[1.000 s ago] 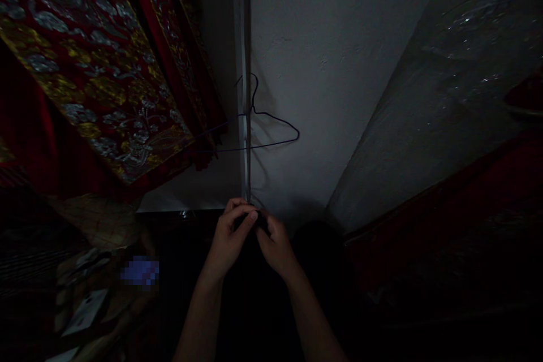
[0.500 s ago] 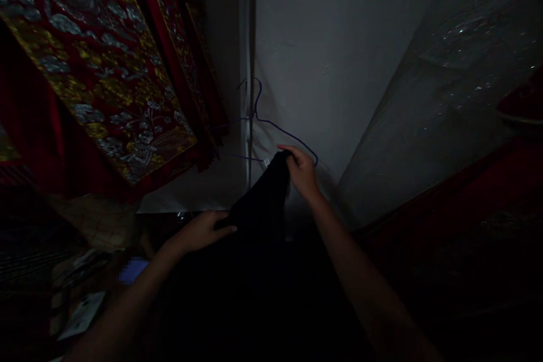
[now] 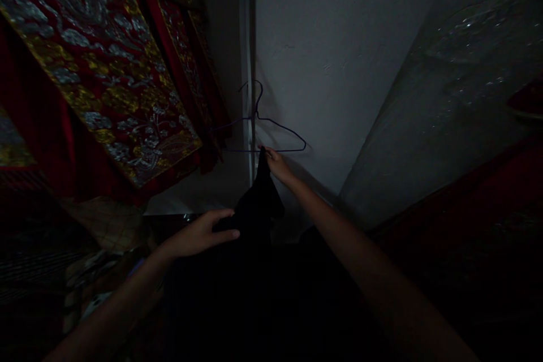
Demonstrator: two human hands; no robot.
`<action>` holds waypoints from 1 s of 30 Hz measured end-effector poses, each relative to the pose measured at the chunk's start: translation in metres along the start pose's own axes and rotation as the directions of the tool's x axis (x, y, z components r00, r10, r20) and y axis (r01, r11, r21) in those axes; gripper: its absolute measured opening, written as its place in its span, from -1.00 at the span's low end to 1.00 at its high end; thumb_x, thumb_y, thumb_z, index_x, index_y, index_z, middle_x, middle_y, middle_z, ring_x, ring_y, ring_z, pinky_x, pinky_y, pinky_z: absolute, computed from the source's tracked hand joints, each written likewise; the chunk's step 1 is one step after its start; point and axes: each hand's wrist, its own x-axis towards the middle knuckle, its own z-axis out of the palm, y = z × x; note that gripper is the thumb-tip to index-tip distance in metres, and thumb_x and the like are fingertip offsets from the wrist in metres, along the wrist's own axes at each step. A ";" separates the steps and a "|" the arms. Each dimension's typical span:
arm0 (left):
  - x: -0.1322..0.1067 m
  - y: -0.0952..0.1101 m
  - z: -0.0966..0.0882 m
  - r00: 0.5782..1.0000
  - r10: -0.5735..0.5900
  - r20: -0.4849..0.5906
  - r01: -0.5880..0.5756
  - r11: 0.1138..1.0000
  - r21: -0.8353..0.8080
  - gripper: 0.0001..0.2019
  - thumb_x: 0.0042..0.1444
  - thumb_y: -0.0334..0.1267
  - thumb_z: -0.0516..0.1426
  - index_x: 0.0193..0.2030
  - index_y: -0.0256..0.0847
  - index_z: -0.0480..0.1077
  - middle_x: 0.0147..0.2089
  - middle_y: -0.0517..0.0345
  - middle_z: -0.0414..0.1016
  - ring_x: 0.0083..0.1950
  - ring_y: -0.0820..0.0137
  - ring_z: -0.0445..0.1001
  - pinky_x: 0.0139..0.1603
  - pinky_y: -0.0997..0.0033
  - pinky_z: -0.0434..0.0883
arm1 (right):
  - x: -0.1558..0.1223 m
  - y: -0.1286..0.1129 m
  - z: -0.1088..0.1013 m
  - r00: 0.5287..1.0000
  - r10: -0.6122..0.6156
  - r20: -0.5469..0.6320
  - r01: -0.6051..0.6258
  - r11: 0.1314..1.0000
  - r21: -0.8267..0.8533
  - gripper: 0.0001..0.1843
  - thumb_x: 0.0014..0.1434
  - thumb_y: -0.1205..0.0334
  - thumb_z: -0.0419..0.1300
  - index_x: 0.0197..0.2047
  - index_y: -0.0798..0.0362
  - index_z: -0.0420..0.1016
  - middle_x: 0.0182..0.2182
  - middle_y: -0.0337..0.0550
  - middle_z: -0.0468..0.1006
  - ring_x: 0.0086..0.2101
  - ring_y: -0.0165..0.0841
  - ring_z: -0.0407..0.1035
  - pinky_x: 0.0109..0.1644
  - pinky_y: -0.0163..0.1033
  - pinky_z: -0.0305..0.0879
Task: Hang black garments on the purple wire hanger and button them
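A black garment (image 3: 257, 198), too dark to tell its kind, stretches upward between my hands, its upper end drawn to a narrow point. My right hand (image 3: 276, 165) pinches that point just below the bottom bar of a thin purple wire hanger (image 3: 282, 125). The hanger hangs by its hook at a pale vertical pole (image 3: 246, 62). Lower and to the left, my left hand (image 3: 201, 233) has the cloth between thumb and fingers. Most of the garment below is lost in darkness.
Red costumes with gold and silver embroidery (image 3: 114, 90) hang at the left. A grey wall (image 3: 331, 56) stands behind the hanger. Clear plastic sheeting (image 3: 458, 68) drapes at the right over red cloth (image 3: 479, 192). Bundled items lie at the lower left in shadow.
My right hand has moved left with the garment's upper end, from the hanger's right corner to below its middle. The hanger now hangs more level. My left hand has hardly moved.
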 end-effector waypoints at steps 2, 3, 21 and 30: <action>0.001 0.007 0.001 0.999 0.018 0.037 -0.019 0.999 0.026 -0.68 0.17 -0.01 0.22 0.01 -0.04 0.55 0.01 0.17 0.62 0.01 0.21 0.54 0.07 0.28 0.44 | -0.001 -0.003 -0.003 0.999 -0.001 0.045 0.002 1.000 -0.023 -0.76 0.20 0.12 0.09 -0.33 0.06 0.51 -0.47 -0.28 0.50 -0.32 -0.38 0.39 -0.15 -0.30 0.30; 0.001 0.007 -0.001 0.999 0.018 0.047 -0.020 0.998 0.051 -0.68 0.18 0.00 0.21 0.01 -0.04 0.54 0.00 0.17 0.63 -0.01 0.22 0.54 0.05 0.30 0.43 | -0.002 -0.004 -0.008 0.998 0.005 0.056 -0.003 1.000 -0.031 -0.75 0.19 0.10 0.11 -0.41 0.06 0.47 -0.53 -0.31 0.44 -0.39 -0.39 0.34 -0.21 -0.32 0.27; 0.068 0.042 -0.088 0.928 0.324 -0.186 -0.208 0.862 0.462 -0.75 0.09 0.01 0.25 -0.40 -0.12 0.53 0.05 -0.04 0.53 0.11 0.14 0.49 0.22 0.19 0.36 | -0.049 -0.071 -0.129 0.966 -0.071 0.250 0.134 0.959 -0.248 -0.50 0.18 -0.16 0.17 -0.59 0.04 0.31 -0.64 -0.34 0.21 -0.56 -0.46 0.11 -0.47 -0.29 0.01; 0.108 0.037 -0.079 0.695 0.406 -0.593 -0.220 0.906 0.362 -0.77 0.18 -0.28 0.12 -0.06 -0.19 0.52 -0.27 0.08 0.57 -0.18 0.27 0.52 -0.01 0.29 0.39 | -0.091 -0.066 -0.112 0.951 -0.307 0.025 0.281 0.830 -0.482 -0.68 0.33 0.14 0.09 0.02 -0.04 0.60 -0.09 -0.10 0.66 -0.19 -0.23 0.56 -0.09 -0.18 0.39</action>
